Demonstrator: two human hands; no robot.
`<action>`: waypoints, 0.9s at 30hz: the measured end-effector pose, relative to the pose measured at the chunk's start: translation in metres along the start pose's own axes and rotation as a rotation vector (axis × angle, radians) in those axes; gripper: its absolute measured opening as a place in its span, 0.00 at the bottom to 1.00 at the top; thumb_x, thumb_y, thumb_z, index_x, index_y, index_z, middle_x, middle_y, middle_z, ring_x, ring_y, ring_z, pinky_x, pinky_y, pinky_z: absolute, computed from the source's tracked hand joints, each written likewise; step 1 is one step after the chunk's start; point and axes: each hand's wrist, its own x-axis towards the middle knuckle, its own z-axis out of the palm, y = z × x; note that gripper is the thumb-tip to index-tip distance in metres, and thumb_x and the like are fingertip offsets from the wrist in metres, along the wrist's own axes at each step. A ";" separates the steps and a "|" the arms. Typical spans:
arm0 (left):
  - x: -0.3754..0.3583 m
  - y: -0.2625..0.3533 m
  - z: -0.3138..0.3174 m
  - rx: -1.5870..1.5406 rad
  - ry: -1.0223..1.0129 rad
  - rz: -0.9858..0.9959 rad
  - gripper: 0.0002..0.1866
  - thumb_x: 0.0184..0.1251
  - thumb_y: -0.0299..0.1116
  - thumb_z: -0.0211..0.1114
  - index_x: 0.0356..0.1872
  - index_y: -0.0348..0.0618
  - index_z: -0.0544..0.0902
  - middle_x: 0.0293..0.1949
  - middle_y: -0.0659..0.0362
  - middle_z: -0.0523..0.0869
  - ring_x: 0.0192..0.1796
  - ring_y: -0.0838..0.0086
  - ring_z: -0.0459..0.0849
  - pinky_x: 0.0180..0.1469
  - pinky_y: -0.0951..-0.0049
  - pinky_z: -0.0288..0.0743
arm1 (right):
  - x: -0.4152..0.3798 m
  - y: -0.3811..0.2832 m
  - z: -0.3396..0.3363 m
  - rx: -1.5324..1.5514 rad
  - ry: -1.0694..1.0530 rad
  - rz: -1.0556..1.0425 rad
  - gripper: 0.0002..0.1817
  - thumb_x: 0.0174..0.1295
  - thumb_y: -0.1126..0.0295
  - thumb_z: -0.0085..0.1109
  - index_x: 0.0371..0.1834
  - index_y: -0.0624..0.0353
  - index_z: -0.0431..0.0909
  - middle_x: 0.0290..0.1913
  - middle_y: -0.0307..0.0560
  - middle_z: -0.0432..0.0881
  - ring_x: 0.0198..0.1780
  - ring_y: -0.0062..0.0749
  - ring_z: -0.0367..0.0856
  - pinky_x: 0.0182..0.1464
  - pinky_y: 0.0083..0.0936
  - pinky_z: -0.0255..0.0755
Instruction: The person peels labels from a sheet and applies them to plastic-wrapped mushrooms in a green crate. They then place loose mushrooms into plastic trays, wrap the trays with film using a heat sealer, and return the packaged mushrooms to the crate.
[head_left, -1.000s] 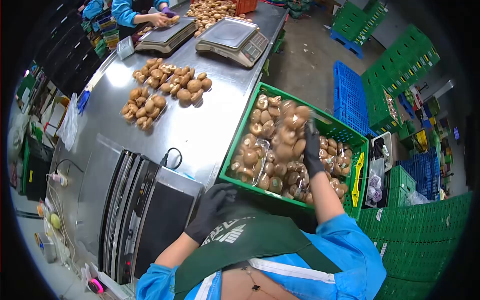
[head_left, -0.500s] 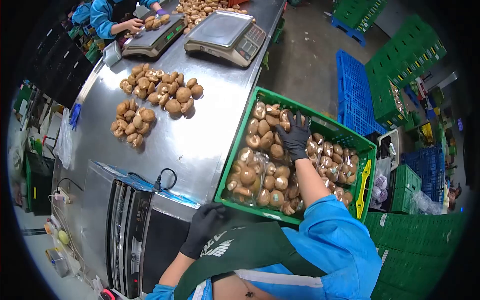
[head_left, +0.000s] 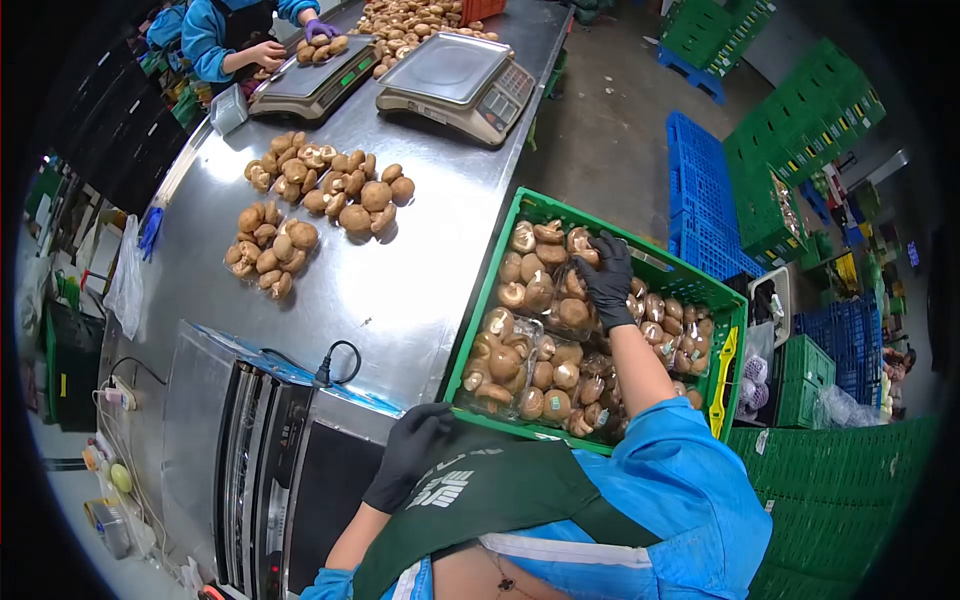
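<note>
My right hand (head_left: 608, 282), in a black glove, reaches into a green crate (head_left: 465, 355) and lies on wrapped packs of brown mushrooms (head_left: 545, 285). Its fingers curl over a pack near the crate's far side; their tips are partly hidden among the mushrooms. Lower down, my left hand (head_left: 412, 450), gloved in black too, rests by the table edge beside the wrapping machine (head_left: 262, 450), its fingers bent and nothing visible in them. Heaps of mushrooms (head_left: 270, 250) sit on the steel table (head_left: 400, 265) left of the crate.
Two scales (head_left: 450, 75) stand at the table's far end, where a co-worker's gloved hand (head_left: 320, 28) touches mushrooms on the left one. A black cable (head_left: 345, 365) loops near the machine. Blue pallets (head_left: 705, 200) and stacked green crates (head_left: 840, 500) are on the right.
My right hand has shifted slightly right within the crate, and its fingers are more curled. My left hand stays near the machine. The co-worker's gloved hand now reaches the mushrooms on the scale.
</note>
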 end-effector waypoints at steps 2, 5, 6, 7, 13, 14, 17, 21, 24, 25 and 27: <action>-0.001 -0.005 -0.006 -0.052 0.019 -0.026 0.13 0.64 0.27 0.54 0.49 0.33 0.73 0.42 0.55 0.80 0.40 0.78 0.76 0.47 0.80 0.71 | -0.009 0.006 0.020 -0.026 0.024 0.016 0.23 0.44 0.55 0.65 0.45 0.47 0.76 0.55 0.48 0.71 0.58 0.49 0.65 0.59 0.39 0.59; -0.003 -0.011 -0.010 -0.125 0.045 -0.041 0.13 0.64 0.26 0.52 0.48 0.32 0.73 0.42 0.54 0.79 0.41 0.78 0.76 0.47 0.79 0.71 | -0.014 0.022 0.031 -0.095 -0.039 0.126 0.27 0.48 0.48 0.60 0.49 0.49 0.73 0.56 0.51 0.69 0.61 0.50 0.61 0.61 0.47 0.52; -0.004 -0.012 -0.011 -0.121 0.044 -0.030 0.13 0.64 0.26 0.52 0.48 0.32 0.73 0.42 0.53 0.79 0.41 0.78 0.76 0.47 0.79 0.71 | -0.015 0.024 0.027 -0.082 -0.095 0.131 0.30 0.47 0.47 0.60 0.51 0.49 0.71 0.58 0.51 0.67 0.62 0.50 0.59 0.61 0.49 0.50; -0.003 -0.011 -0.012 -0.120 0.045 -0.011 0.13 0.64 0.26 0.52 0.48 0.32 0.73 0.42 0.53 0.79 0.41 0.78 0.76 0.47 0.79 0.71 | -0.013 0.026 0.022 -0.067 -0.149 0.127 0.33 0.46 0.45 0.60 0.54 0.49 0.68 0.60 0.52 0.65 0.63 0.50 0.58 0.61 0.51 0.47; -0.008 0.019 -0.015 -0.006 0.132 0.069 0.13 0.64 0.25 0.52 0.48 0.33 0.74 0.42 0.54 0.80 0.40 0.77 0.77 0.47 0.78 0.71 | 0.018 -0.053 -0.017 -0.201 0.164 -0.152 0.33 0.49 0.55 0.64 0.56 0.58 0.65 0.57 0.57 0.66 0.59 0.48 0.64 0.59 0.38 0.58; -0.006 0.029 -0.018 0.009 0.120 0.081 0.13 0.63 0.25 0.52 0.48 0.35 0.74 0.43 0.54 0.80 0.41 0.76 0.77 0.47 0.76 0.71 | 0.035 -0.070 -0.011 0.112 0.107 -0.143 0.32 0.49 0.58 0.64 0.55 0.61 0.66 0.57 0.57 0.67 0.58 0.49 0.65 0.60 0.38 0.57; 0.016 0.044 -0.028 0.062 0.128 0.178 0.14 0.62 0.26 0.54 0.49 0.35 0.74 0.42 0.54 0.80 0.43 0.75 0.77 0.48 0.75 0.71 | 0.088 -0.150 0.028 0.649 -0.374 -0.051 0.24 0.54 0.61 0.61 0.51 0.61 0.71 0.51 0.55 0.74 0.55 0.41 0.71 0.56 0.30 0.63; 0.070 0.058 -0.049 0.182 0.213 0.274 0.25 0.61 0.30 0.56 0.61 0.44 0.64 0.53 0.53 0.73 0.49 0.73 0.75 0.52 0.73 0.69 | 0.154 -0.210 0.162 0.684 -0.609 -0.093 0.36 0.53 0.48 0.58 0.61 0.59 0.62 0.61 0.56 0.63 0.63 0.41 0.62 0.62 0.30 0.58; 0.122 0.075 -0.062 -0.019 0.414 0.197 0.33 0.61 0.37 0.58 0.66 0.50 0.55 0.59 0.53 0.66 0.54 0.71 0.71 0.54 0.68 0.67 | 0.184 -0.220 0.271 0.641 -0.594 0.012 0.47 0.44 0.39 0.60 0.62 0.62 0.59 0.63 0.61 0.59 0.64 0.46 0.60 0.63 0.32 0.57; 0.138 0.080 -0.070 -0.025 0.436 0.193 0.33 0.61 0.37 0.58 0.66 0.50 0.55 0.59 0.53 0.66 0.54 0.71 0.71 0.54 0.68 0.67 | 0.185 -0.221 0.290 0.535 -0.562 -0.017 0.50 0.41 0.38 0.61 0.62 0.63 0.59 0.64 0.61 0.58 0.64 0.48 0.60 0.63 0.33 0.57; 0.178 0.088 -0.089 -0.226 0.648 0.243 0.37 0.58 0.34 0.60 0.67 0.47 0.51 0.62 0.47 0.61 0.59 0.67 0.66 0.57 0.71 0.63 | 0.177 -0.246 0.257 0.371 -0.883 0.084 0.47 0.40 0.39 0.61 0.62 0.55 0.61 0.54 0.57 0.72 0.56 0.48 0.71 0.58 0.35 0.63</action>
